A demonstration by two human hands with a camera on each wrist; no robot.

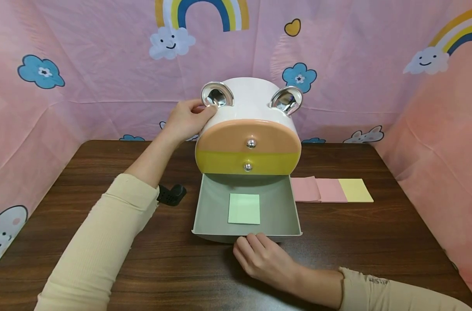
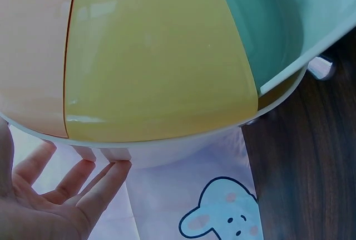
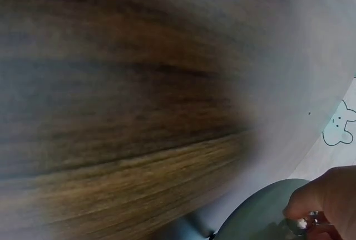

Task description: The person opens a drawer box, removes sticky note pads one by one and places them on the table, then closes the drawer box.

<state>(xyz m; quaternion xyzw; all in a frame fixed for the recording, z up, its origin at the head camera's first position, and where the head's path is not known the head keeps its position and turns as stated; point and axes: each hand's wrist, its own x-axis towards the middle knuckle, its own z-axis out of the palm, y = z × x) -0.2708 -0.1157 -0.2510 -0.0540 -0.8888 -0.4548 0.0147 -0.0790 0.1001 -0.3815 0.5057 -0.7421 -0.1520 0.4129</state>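
A white storage box with silver ears [image 1: 251,99] stands on the table, its orange drawer [image 1: 220,137] and yellow drawer [image 1: 220,162] pushed in. Below them, the grey-green drawer [image 1: 276,216] is pulled far out. A pad of light green sticky notes [image 1: 244,209] lies inside it. My left hand [image 1: 189,121] rests on the box's left side near the ear; in the left wrist view, its extended fingers [image 2: 105,190] touch the white wall. With my right hand [image 1: 264,261] I pinch the shiny drawer knob [image 3: 303,223] at the grey-green front.
Pink sticky notes [image 1: 331,190] and a yellow sticky note pad [image 1: 356,190] lie in a row right of the box. A small black object [image 1: 172,195] shows beside the left sleeve. Pink patterned cloth [image 1: 115,65] hangs behind and beside the brown wooden table [image 1: 375,242].
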